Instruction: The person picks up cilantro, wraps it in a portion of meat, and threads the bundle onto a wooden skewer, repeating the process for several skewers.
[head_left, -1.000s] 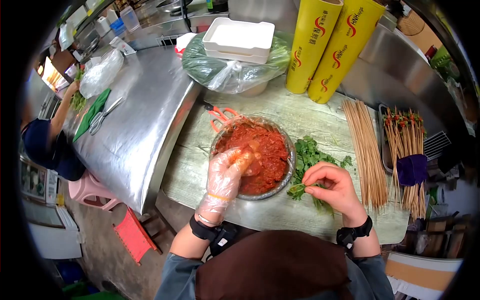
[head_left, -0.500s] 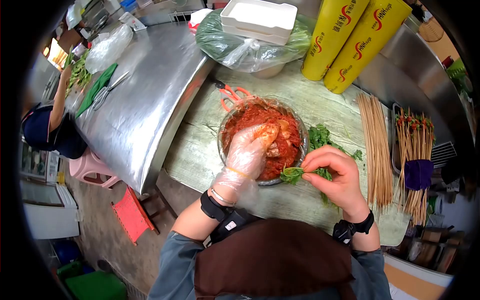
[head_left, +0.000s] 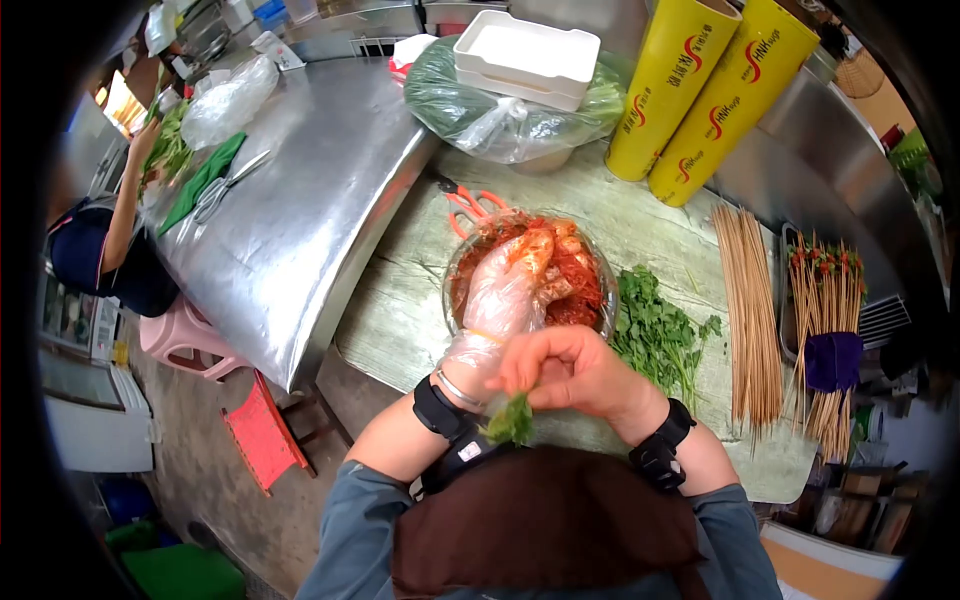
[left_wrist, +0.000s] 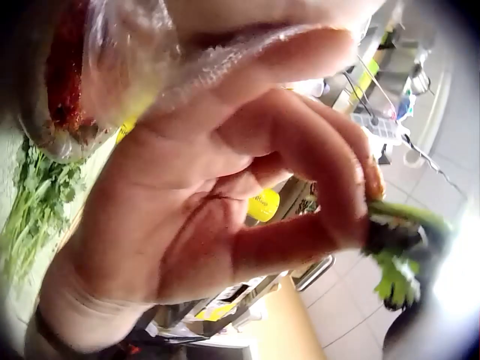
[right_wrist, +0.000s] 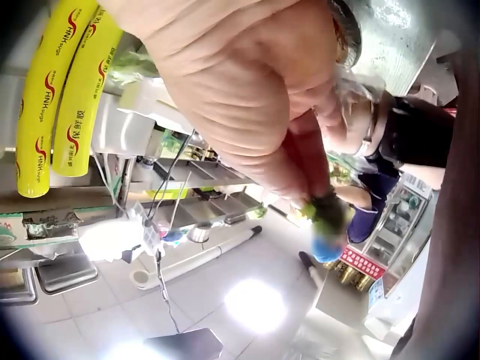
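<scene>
My left hand (head_left: 505, 290), in a clear plastic glove with a yellow band at the wrist, reaches into a plastic-lined bowl (head_left: 610, 290) of red-coated meat mixture (head_left: 580, 285). Red-orange sauce smears the glove's fingers; I cannot tell whether they grip a piece. My bare right hand (head_left: 575, 370) crosses in front of the left wrist, pinching a folded sprig of cilantro (head_left: 512, 420) between thumb and fingertips. The left wrist view shows that sprig (left_wrist: 397, 277) hanging from the pinch. A loose pile of cilantro (head_left: 655, 330) lies right of the bowl.
Bare bamboo skewers (head_left: 750, 320) lie at the right, beside loaded skewers (head_left: 825, 280) on a tray. Orange-handled scissors (head_left: 470, 205) touch the bowl's far side. Yellow film rolls (head_left: 675, 90) and a bagged bowl of greens (head_left: 440, 90) stand behind. Another person (head_left: 110, 250) works at the left.
My right hand has carried the cilantro sprig from the pile leftward and toward my body, in front of the left wrist. The left hand has reached farther over the mixture.
</scene>
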